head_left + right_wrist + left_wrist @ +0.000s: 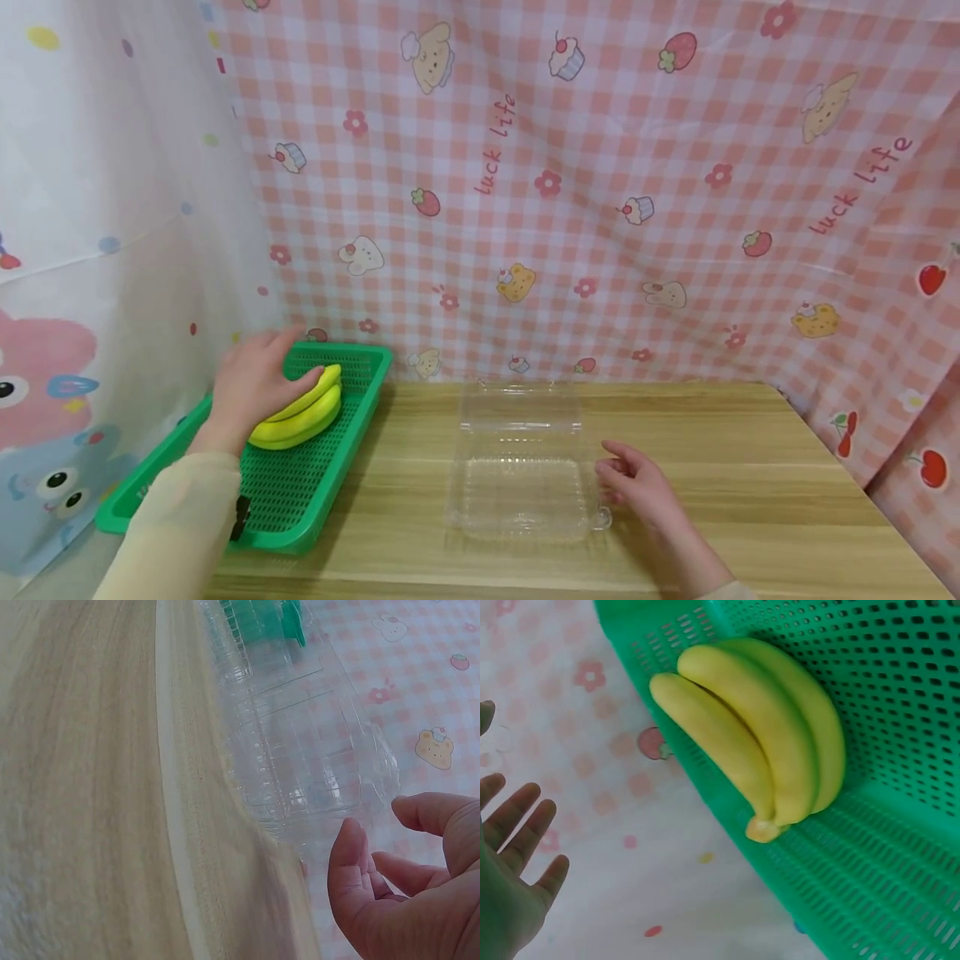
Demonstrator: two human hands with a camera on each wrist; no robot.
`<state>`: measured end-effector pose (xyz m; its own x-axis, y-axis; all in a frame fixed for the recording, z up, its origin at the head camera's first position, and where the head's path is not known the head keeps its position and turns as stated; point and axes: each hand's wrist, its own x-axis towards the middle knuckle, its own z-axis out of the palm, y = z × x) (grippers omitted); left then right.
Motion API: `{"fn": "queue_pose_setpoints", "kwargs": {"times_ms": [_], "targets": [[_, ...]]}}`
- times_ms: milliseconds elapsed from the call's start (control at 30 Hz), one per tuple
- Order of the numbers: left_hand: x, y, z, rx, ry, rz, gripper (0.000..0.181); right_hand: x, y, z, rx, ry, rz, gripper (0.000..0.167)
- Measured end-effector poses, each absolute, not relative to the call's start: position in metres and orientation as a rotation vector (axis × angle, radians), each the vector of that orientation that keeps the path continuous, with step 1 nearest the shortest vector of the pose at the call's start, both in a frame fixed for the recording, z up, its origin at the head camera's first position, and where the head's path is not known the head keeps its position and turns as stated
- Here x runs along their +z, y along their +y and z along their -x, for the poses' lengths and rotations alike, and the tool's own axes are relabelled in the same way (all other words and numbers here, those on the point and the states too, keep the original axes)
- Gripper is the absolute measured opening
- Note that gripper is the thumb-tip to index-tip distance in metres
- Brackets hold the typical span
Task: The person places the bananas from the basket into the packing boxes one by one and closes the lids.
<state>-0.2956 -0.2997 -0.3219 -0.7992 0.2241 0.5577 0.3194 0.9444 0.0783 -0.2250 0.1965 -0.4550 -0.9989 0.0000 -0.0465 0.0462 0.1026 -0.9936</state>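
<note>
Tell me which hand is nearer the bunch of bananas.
Left. The left hand hovers close to the bunch of bananas in the green basket; the right hand is farther off, beside the clear plastic clamshell container.

The left grip (511, 889), a bare hand, enters at the left edge, partly cut off by it, with its fingers spread apart and touching nothing. To the right, well apart from it, a bunch of three yellow bananas (754, 724) lies in a green basket (919, 814), joined at a stem by the near wall, with greenish tinges along the curves. Small holes pierce the basket at upper right, longer slots at lower right. Outside its rim spreads pale cloth (660, 877) printed with pink checks, a flower, a strawberry and coloured spots.
</note>
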Motion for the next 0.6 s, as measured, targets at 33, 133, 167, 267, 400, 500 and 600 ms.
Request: {"fn": "queue_pose_setpoints", "kwargs": {"times_ms": [33,133,167,267,400,500,600], "targets": [[-0.323,-0.301,0.298,-0.226,-2.547,0.383,0.064,-0.455,0.196,0.225,-2.079,2.309,-0.051,0.053],[-0.327,-0.303,0.305,-0.222,-2.595,0.367,0.065,-0.454,0.195,0.226,-2.072,2.31,-0.053,0.053],[-0.328,-0.304,0.308,-0.223,-2.609,0.361,0.066,-0.454,0.195,0.226,-2.072,2.31,-0.053,0.052],[-0.332,-0.309,0.314,-0.214,-2.65,0.349,0.069,-0.454,0.195,0.226,-2.059,2.318,-0.032,0.052],[-0.34,-0.317,0.32,-0.207,-2.701,0.337,0.072,-0.454,0.195,0.227,-2.052,2.314,-0.036,0.051],[-0.347,-0.322,0.323,-0.201,-2.728,0.315,0.073,-0.455,0.194,0.228,-2.062,2.296,-0.06,0.05],[-0.354,-0.325,0.326,-0.204,-2.755,0.294,0.074,-0.456,0.194,0.228,-2.068,2.279,-0.061,0.05]]}}
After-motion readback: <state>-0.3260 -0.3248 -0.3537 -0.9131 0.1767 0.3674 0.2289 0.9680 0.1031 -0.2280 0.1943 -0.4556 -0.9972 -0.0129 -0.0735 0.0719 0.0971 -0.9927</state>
